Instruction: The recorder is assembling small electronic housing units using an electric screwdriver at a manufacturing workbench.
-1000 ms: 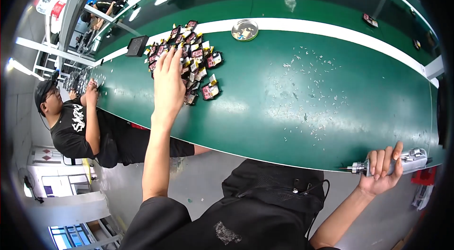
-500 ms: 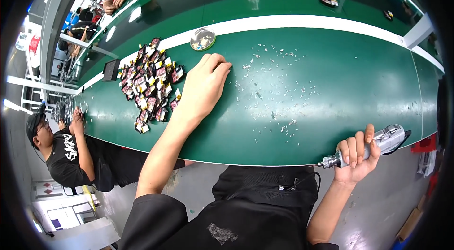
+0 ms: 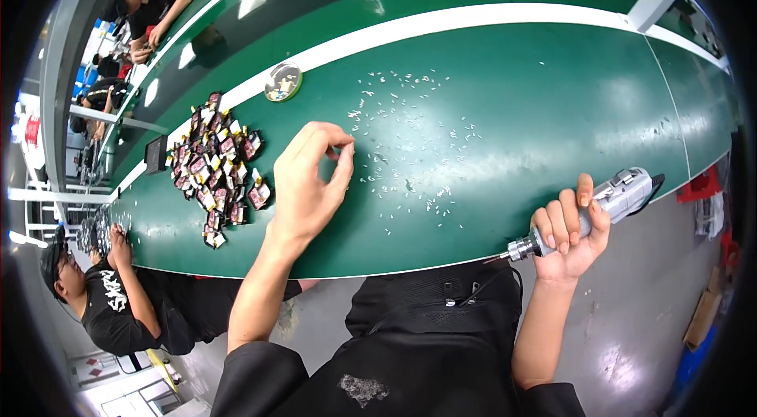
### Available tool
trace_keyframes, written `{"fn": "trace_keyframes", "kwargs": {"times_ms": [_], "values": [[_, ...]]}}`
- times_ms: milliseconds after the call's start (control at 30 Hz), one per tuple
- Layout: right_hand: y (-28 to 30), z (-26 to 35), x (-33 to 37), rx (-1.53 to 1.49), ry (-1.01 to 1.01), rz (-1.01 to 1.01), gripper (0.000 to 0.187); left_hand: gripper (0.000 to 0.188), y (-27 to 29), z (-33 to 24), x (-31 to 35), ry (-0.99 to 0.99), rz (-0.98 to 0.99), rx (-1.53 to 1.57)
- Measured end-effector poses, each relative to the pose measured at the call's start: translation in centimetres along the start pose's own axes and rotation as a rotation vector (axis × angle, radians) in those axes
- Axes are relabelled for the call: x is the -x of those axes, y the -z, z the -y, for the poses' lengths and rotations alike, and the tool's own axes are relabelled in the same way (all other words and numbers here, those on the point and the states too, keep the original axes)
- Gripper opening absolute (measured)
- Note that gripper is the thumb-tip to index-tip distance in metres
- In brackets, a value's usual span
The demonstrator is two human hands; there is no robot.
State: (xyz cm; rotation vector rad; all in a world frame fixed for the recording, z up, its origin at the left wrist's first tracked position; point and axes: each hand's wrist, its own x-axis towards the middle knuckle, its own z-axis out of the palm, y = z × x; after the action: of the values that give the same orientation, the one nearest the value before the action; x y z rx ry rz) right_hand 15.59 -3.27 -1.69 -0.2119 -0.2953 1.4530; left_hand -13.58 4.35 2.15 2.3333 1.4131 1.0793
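Note:
My left hand point(image 3: 309, 180) hovers over the green tabletop point(image 3: 544, 125), thumb and forefinger tips pinched together. Whatever may sit in that pinch is too small to make out. Scattered to its right lie many tiny white slivers point(image 3: 438, 200). My right hand point(image 3: 569, 234) is wrapped round a grey electric screwdriver point(image 3: 628, 193) at the table's near edge. Its thin bit points left, and a dark cord leaves its back end. Left of my left hand is a heap of small black parts point(image 3: 217, 161) with pink, white and yellow faces.
A round shallow dish point(image 3: 299, 88) holding small bits stands by the white rail point(image 3: 394, 29) at the back. A black box point(image 3: 155, 155) sits left of the heap. Beyond the rail runs a dark green belt point(image 3: 426, 3). Another person point(image 3: 118, 299) sits at the left; others work farther off.
The whole view has shifted, with the table things now farther left. My left hand has drawn slightly away from the dish, and its thumb now shows. My right hand keeps hold of the electric screwdriver.

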Motion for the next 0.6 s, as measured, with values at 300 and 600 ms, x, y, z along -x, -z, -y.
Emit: {"fn": "trace_keyframes", "kwargs": {"times_ms": [300,600], "values": [[-0.2,-0.4,-0.2,0.022,-0.011,-0.018,0.009,0.013,-2.6,-5.0,3.8,0.158,0.020,0.448],[-0.3,-0.3,0.1,0.038,-0.005,-0.020,0.011,0.012,-3.6,-7.2,5.0,0.324,0.037,0.739]]}}
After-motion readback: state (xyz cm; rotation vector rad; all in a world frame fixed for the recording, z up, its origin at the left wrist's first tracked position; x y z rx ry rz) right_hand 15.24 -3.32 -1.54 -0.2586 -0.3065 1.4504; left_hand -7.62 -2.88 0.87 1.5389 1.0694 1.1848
